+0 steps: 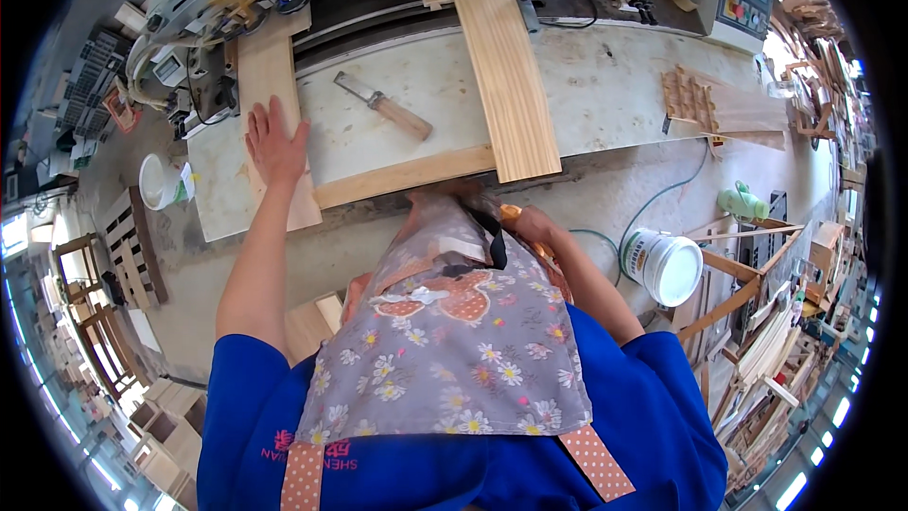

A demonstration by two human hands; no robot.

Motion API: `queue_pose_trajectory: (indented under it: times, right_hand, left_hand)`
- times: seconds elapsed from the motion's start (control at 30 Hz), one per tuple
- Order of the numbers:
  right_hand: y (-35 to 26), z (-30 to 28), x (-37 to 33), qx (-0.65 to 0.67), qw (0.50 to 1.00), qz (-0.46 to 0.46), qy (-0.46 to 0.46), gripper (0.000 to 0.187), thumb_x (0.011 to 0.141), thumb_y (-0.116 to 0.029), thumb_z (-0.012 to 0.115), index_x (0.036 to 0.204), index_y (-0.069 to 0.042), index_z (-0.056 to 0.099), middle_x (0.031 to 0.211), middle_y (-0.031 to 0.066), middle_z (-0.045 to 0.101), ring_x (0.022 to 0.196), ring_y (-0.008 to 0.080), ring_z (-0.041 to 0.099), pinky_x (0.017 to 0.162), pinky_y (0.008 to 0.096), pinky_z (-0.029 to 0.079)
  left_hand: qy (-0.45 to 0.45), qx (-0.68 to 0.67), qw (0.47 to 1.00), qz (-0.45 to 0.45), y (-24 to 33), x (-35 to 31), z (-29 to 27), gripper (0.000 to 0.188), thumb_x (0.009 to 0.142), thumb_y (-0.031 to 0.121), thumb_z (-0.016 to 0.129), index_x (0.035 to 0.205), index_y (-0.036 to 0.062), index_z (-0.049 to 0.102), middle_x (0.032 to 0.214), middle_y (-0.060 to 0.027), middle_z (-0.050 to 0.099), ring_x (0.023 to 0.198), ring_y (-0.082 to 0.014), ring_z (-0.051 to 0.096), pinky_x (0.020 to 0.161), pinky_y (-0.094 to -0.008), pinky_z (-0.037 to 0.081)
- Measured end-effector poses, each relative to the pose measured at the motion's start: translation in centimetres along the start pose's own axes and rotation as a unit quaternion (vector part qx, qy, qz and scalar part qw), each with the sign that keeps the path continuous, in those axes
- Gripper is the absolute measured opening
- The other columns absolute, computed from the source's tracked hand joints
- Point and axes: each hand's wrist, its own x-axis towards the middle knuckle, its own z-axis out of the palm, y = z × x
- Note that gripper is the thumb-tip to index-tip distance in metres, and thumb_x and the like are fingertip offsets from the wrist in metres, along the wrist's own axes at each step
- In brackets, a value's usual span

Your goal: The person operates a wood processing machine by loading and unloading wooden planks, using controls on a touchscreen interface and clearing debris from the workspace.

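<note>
My left hand (276, 142) lies flat with spread fingers on a pale wooden board (267, 61) at the left of the white worktable. My right hand (535, 226) is low beside my flowered apron (445, 341), curled at a small yellow-orange thing (511, 212); its fingertips are hidden, and I cannot make the thing out. Right of the middle, a second long board (508, 76) runs from the machine past the table's front edge. A narrow wooden strip (407, 176) spans between the two boards. Behind it rests a flat-bladed chisel (383, 105) with a wooden handle.
Across the back stands a machine with hoses and a control panel (747, 0). Thin wood pieces (724, 104) lie on the table's right end. Floor items include a white bucket (673, 270), a green bottle (743, 202), a white pail (159, 182) and a pallet (132, 237).
</note>
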Motion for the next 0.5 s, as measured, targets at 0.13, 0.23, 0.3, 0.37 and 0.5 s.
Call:
queue_pose_trajectory:
  times: [0.13,0.23,0.3,0.37,0.5]
  right_hand:
    - [-2.4,-0.7,0.9,-0.026,0.999,-0.025,0.002,0.05,0.086,-0.047,0.054,0.089,0.001,0.07,0.088,0.0215,0.07,0.08,0.0362,0.066,0.075,0.0446,0.051]
    - [-2.3,-0.5,1.3,-0.099,0.995,0.022,0.018,0.04,0.088,-0.037,0.048,0.096,-0.005,0.071,0.101,0.0207,0.068,0.097,0.0368,0.064,0.085,0.0441,0.05]
    - [-0.6,-1.1,1.0,-0.065,0.995,0.07,-0.012,0.04,0.088,-0.038,0.05,0.09,-0.004,0.071,0.089,0.0188,0.07,0.083,0.0331,0.068,0.075,0.0427,0.053]
    - [4.7,-0.3,1.3,0.112,0.975,0.19,0.022,0.04,0.089,-0.04,0.053,0.082,-0.004,0.07,0.074,0.0141,0.069,0.061,0.0266,0.067,0.061,0.0395,0.053]
    - [14.9,-1.0,-1.1,0.264,0.915,0.273,0.138,0.041,0.088,-0.039,0.056,0.076,-0.001,0.064,0.055,0.0094,0.06,0.044,0.0224,0.058,0.046,0.038,0.048]
  left_hand:
    - [0.004,-0.002,1.0,0.007,0.5,0.3,-0.1,0.075,0.086,0.048,0.06,0.15,0.0193,0.031,0.156,-0.0133,0.025,0.146,-0.0305,0.018,0.118,-0.0471,0.014]
    - [0.017,0.006,1.0,0.016,-0.3,0.2,0.5,0.075,0.086,0.047,0.06,0.15,0.0192,0.032,0.156,-0.0135,0.027,0.145,-0.0307,0.019,0.117,-0.0471,0.015]
    - [0.02,0.002,1.0,0.021,-0.7,0.0,0.7,0.075,0.086,0.047,0.061,0.15,0.0192,0.032,0.156,-0.0136,0.027,0.145,-0.0307,0.02,0.117,-0.0468,0.016]
    - [0.027,0.002,0.999,0.029,-0.5,-0.1,0.4,0.075,0.086,0.046,0.061,0.149,0.0193,0.032,0.156,-0.0138,0.027,0.145,-0.0307,0.021,0.117,-0.0466,0.016]
    - [0.02,-0.007,1.0,0.023,0.0,0.1,0.0,0.074,0.086,0.045,0.061,0.15,0.0189,0.032,0.156,-0.0139,0.027,0.145,-0.0302,0.021,0.117,-0.0455,0.016]
